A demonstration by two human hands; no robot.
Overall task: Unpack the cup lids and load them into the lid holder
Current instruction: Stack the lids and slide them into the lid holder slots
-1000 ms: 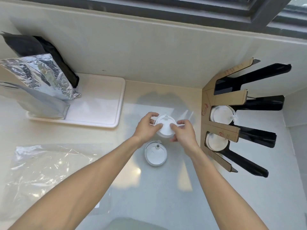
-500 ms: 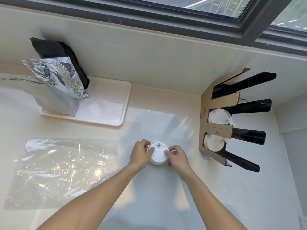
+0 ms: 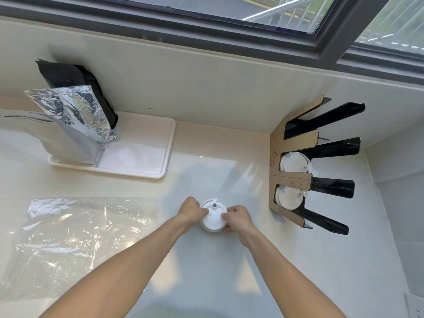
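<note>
A white cup lid stack (image 3: 213,217) rests on the counter in the middle of the view. My left hand (image 3: 191,210) pinches its left rim and my right hand (image 3: 237,218) pinches its right rim. The lid holder (image 3: 296,180), cardboard front with black dividers, stands at the right against the wall. White lids sit in its two lower slots, one lid (image 3: 293,162) above another lid (image 3: 288,197). Its top slot shows no lid.
An empty clear plastic bag (image 3: 75,235) lies flat at the left. A white tray (image 3: 146,157) at the back left carries a silver foil pouch (image 3: 78,118) and a black pouch (image 3: 73,76). A window frame runs along the top.
Both hands brought the held lid down from above the counter onto the lid that lay there. The camera view tilted upward, showing more of the window.
</note>
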